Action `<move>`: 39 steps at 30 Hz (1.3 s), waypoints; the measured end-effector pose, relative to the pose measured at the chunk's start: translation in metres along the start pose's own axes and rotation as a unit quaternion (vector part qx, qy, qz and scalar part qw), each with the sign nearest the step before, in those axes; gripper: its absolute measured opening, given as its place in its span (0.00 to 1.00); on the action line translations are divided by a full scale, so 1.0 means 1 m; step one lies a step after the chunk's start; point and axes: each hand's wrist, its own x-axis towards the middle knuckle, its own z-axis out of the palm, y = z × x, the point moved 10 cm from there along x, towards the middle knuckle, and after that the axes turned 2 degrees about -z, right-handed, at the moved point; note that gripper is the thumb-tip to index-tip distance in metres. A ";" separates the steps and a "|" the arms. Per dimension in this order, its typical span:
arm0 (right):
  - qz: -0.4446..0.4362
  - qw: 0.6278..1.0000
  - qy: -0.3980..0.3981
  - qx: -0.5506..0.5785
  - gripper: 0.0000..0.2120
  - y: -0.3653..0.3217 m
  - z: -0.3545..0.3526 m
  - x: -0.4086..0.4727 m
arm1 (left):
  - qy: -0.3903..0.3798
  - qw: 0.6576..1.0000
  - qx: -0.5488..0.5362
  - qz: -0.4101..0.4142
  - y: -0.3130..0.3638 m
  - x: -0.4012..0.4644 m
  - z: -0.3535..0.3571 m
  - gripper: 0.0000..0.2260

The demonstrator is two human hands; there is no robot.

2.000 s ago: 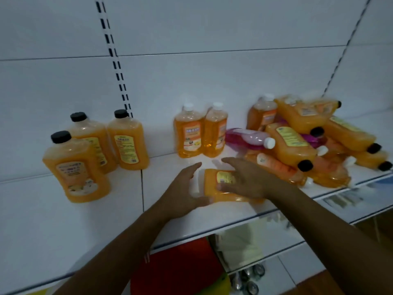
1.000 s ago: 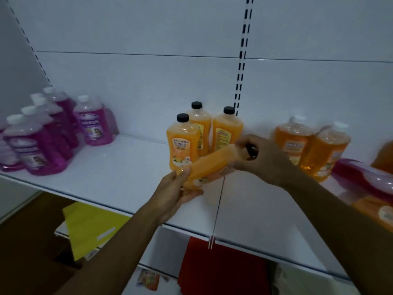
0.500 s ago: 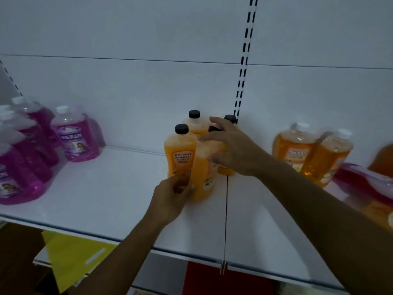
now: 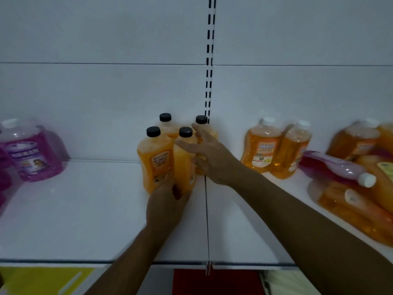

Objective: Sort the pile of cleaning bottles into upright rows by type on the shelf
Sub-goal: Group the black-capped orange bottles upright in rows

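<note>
Several black-capped orange bottles stand upright in a tight cluster at mid-shelf. The front-right one (image 4: 184,158) stands beside the front-left one (image 4: 155,160), and two more (image 4: 167,124) stand behind them. My left hand (image 4: 164,207) grips the base of the front-right bottle from the near side. With fingers spread and straight, my right hand (image 4: 212,160) touches that bottle's right side and partly hides the back-right bottle (image 4: 202,122). At the right lies the pile (image 4: 361,199) of orange bottles, a pink bottle (image 4: 340,167) on top.
Two white-capped orange bottles (image 4: 262,150) stand upright right of the cluster. Purple bottles (image 4: 32,154) stand at the far left. The white shelf (image 4: 85,209) has a seam under the cluster and a front edge near the frame bottom. Yellow and red items lie below.
The orange bottle was carried left from the pile, tipped upright and set beside the front black-capped bottle. My right hand has let go of its cap and opened against its side.
</note>
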 end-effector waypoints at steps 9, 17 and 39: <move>0.059 0.998 0.031 0.020 0.25 0.046 -0.046 -0.057 | -0.109 0.989 -0.037 0.092 0.075 -0.012 0.059 0.06; 0.170 0.976 0.123 -0.048 0.19 0.127 -0.125 -0.135 | -0.162 0.981 -0.068 0.077 0.142 0.006 0.137 0.18; 0.259 0.959 0.086 0.079 0.37 0.220 -0.153 -0.141 | -0.156 0.977 -0.137 0.047 0.193 0.010 0.194 0.23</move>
